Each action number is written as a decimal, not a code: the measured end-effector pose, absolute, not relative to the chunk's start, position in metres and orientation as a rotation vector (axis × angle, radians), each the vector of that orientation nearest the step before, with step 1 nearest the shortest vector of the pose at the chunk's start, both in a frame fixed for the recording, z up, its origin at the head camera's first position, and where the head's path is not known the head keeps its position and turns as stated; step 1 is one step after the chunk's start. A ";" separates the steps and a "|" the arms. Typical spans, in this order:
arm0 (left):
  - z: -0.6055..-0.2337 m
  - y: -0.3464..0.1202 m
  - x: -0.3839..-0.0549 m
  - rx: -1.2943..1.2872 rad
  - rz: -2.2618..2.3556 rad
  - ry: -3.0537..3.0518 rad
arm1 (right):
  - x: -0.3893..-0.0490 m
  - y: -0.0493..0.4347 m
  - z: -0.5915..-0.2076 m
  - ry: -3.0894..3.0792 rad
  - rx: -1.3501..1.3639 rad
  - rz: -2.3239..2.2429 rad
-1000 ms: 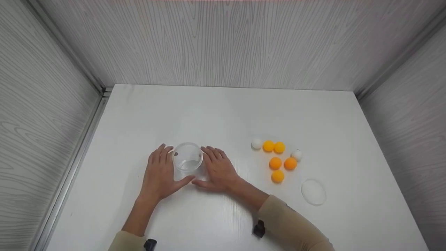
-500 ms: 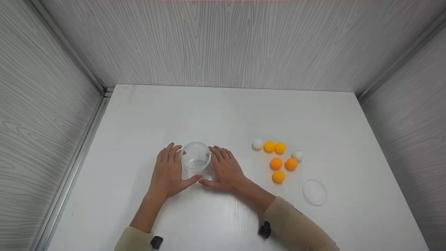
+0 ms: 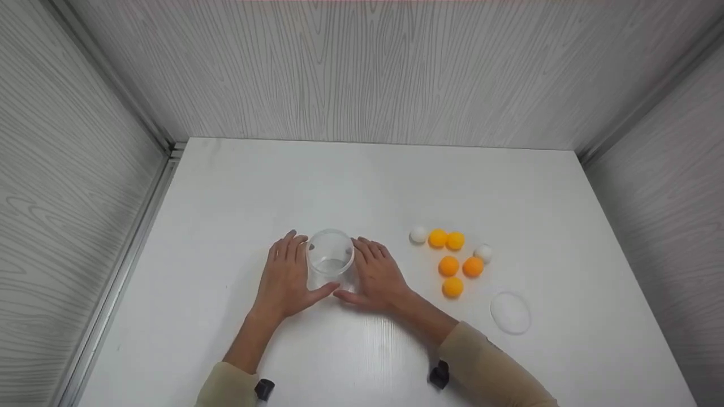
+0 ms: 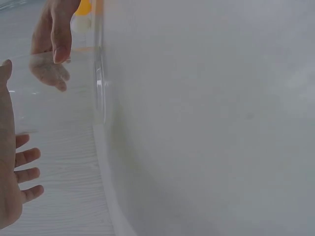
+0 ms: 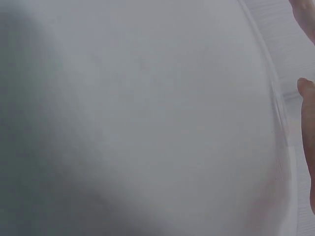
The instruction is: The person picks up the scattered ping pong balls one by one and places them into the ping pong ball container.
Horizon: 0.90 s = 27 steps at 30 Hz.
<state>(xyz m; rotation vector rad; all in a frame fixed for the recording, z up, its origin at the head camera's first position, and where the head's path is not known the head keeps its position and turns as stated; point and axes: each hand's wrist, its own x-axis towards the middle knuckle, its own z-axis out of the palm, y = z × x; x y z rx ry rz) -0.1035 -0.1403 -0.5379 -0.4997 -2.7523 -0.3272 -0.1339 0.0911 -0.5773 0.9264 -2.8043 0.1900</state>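
Observation:
A clear plastic jar (image 3: 331, 264) stands upright on the white table with its round mouth upward. On its left side my left hand (image 3: 287, 281) presses with fairly straight fingers, the thumb lying across the near side. Against the opposite side rests my right hand (image 3: 380, 280), fingers stretched forward and its thumb tip close to the left one. The left wrist view shows the see-through jar wall (image 4: 54, 110) between the two hands, with the left fingers (image 4: 28, 174) spread. Mostly bare table fills the right wrist view, with a thumb (image 5: 308, 132) at its edge.
Several orange balls (image 3: 448, 265) lie loose right of the hands, with a white ball (image 3: 418, 234) and another white ball (image 3: 483, 252) among them. A clear round lid (image 3: 510, 312) lies flat farther right. Grey wood-grain panels (image 3: 362, 73) border the table (image 3: 362, 175).
Both hands have slid the jar to the right across the table, keeping their places on its sides. The balls and the lid have stayed where they were.

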 end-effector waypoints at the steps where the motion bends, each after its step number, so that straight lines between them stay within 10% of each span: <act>1: -0.538 -0.139 -0.104 -0.503 -0.323 -2.751 | -0.134 0.092 -0.577 -2.801 0.924 0.195; 27: -0.538 -0.113 -0.112 -0.562 -0.271 -2.778 | -0.130 0.118 -0.577 -2.773 0.851 0.219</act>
